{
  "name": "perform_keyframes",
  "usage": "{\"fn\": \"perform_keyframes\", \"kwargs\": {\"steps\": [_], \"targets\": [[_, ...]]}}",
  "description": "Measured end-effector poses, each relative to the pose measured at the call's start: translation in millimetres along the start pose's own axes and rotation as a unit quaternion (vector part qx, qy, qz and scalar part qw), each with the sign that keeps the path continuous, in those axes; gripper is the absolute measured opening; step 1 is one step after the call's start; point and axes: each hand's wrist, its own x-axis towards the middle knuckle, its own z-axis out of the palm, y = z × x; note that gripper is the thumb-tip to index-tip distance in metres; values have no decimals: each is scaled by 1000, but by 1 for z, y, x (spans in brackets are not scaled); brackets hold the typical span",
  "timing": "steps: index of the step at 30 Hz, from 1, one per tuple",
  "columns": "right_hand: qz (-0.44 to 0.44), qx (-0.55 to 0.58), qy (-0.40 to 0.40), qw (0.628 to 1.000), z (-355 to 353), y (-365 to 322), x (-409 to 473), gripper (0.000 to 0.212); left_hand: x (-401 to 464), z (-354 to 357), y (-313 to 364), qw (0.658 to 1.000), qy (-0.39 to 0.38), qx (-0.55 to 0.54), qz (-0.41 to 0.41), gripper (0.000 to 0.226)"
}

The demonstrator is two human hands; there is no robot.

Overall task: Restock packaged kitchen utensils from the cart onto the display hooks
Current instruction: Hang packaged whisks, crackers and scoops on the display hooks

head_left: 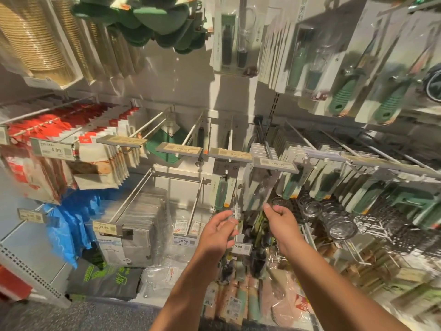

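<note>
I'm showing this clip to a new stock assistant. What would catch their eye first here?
Two bare forearms reach up the middle, the left hand and right hand closing in on a clear-fronted utensil pack that hangs under a grey price tag. At far left a row of red and white packets stands out; green-handled tools in blister packs hang at upper right.

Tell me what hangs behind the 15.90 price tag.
Behind the 15.90 price tag, one green-handled utensil pack hangs on that hook; the left hand covers the hook's front.
</note>
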Motion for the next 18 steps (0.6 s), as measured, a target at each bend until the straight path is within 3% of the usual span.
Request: {"fn": "perform_keyframes", "kwargs": {"steps": [6, 11, 14, 18], "targets": [[69, 21, 29, 997, -25, 35, -24, 26, 17, 18, -19, 987, -67, 141, -33, 27], [125, 69, 86, 986, -63, 72, -68, 34, 21, 47, -41, 957, -140, 245, -61, 24], [152, 110, 153, 970, -93, 100, -105, 21, 12, 74, -56, 923, -212, 313, -74, 14], [181, 172, 241, 938, -136, 143, -157, 27, -15, 115, -76, 872, -303, 380, -62, 25]]}}
